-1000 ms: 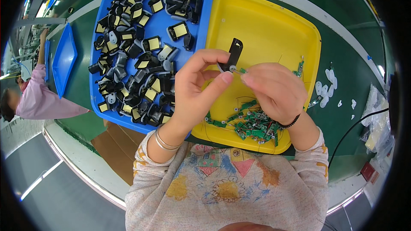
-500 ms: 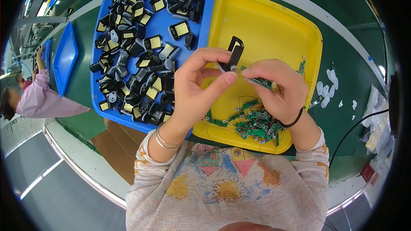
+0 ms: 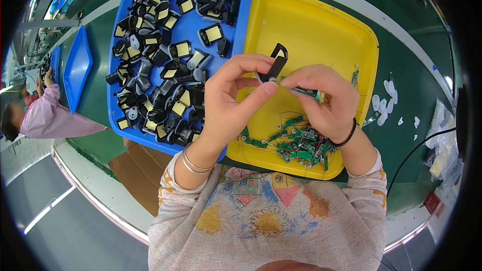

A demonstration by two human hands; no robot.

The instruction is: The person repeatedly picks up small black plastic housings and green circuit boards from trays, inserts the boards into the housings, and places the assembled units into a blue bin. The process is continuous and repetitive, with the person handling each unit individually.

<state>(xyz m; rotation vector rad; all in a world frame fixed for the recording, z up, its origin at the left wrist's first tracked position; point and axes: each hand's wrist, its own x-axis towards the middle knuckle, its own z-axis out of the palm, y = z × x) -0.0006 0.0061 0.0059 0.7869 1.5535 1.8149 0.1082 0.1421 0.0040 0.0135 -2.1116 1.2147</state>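
Note:
My left hand [image 3: 226, 103] pinches a black plastic housing [image 3: 277, 65] between thumb and fingers, its open-framed end pointing up and away. Close to its lower end, my right hand [image 3: 329, 103] is closed on a small green circuit board [image 3: 312, 93], partly covered by the fingers. The right fingertips pinch something thin, likely a wire, at the housing's lower end; whether it passes inside I cannot tell. Both hands are over a yellow tray [image 3: 306, 15], where a heap of green circuit boards [image 3: 301, 145] with thin wires lies near the front edge.
On the left, a blue tray [image 3: 221, 62] holds many black housings [image 3: 179, 49] with pale yellow pads. White oval pieces [image 3: 382, 105] and clear plastic bags [image 3: 442, 145] lie at the right. A person in a pink sleeve [image 3: 52, 113] works at the far left, near another blue tray [image 3: 77, 70].
My right hand has shifted slightly left and up, toward the housing. The housing in my left hand has tipped a little to the right. Both grips stay closed.

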